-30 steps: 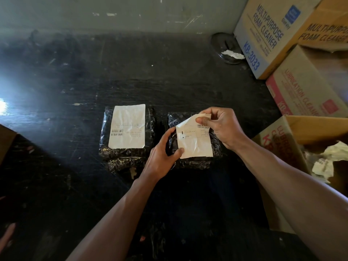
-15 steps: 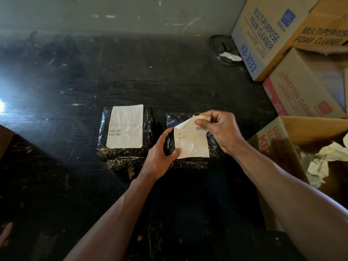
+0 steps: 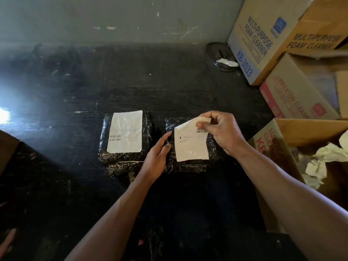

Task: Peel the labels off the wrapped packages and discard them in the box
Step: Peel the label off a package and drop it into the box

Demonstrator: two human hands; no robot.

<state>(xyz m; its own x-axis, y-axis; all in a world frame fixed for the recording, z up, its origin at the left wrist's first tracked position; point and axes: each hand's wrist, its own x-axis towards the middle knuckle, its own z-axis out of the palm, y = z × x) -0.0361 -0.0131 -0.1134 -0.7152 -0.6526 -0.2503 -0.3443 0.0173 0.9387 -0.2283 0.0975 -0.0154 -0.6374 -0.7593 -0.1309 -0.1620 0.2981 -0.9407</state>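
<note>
Two black wrapped packages lie side by side on the dark table. The left package (image 3: 102, 140) carries a full white label (image 3: 125, 131), flat and untouched. On the right package (image 3: 190, 167) a white label (image 3: 190, 146) is partly lifted: its top edge is folded up and pinched between the thumb and fingers of my right hand (image 3: 222, 132). My left hand (image 3: 158, 157) lies flat on the left edge of that package, fingers extended, pressing it down. The open cardboard box (image 3: 273, 132) at the right holds crumpled white labels (image 3: 323, 159).
Stacked cardboard cartons (image 3: 263, 40) fill the back right corner, with a dark round lid (image 3: 220, 55) holding a paper scrap beside them. A grey wall runs along the table's far edge. Glare brightens the table's left side.
My right hand has pulled the label's top edge further up and to the right. My left hand has slid off the label's edge and now lies flatter on the package.
</note>
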